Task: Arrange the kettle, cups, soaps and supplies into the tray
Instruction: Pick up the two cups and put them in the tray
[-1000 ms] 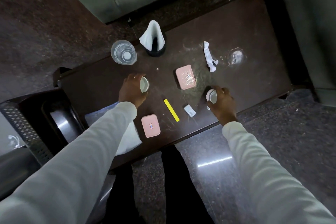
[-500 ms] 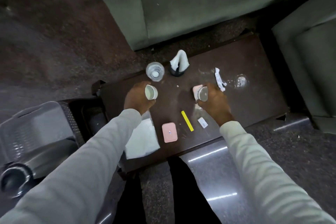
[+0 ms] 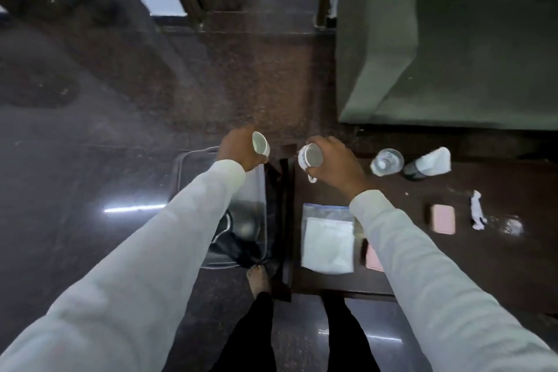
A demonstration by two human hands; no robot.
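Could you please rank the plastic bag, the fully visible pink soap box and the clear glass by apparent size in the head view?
1. plastic bag, clearly largest.
2. pink soap box and clear glass look alike; not ranked.

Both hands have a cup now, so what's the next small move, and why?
Probably lower the left hand and set its cup down in the far end of the tray. That hand hangs over the tray already, and that end looks bare, with the dark kettle at the near end. The right hand and its cup are beside the tray, over the table edge, so they can follow.

Both hands [image 3: 238, 149] [image 3: 333, 164] closed, outstretched.
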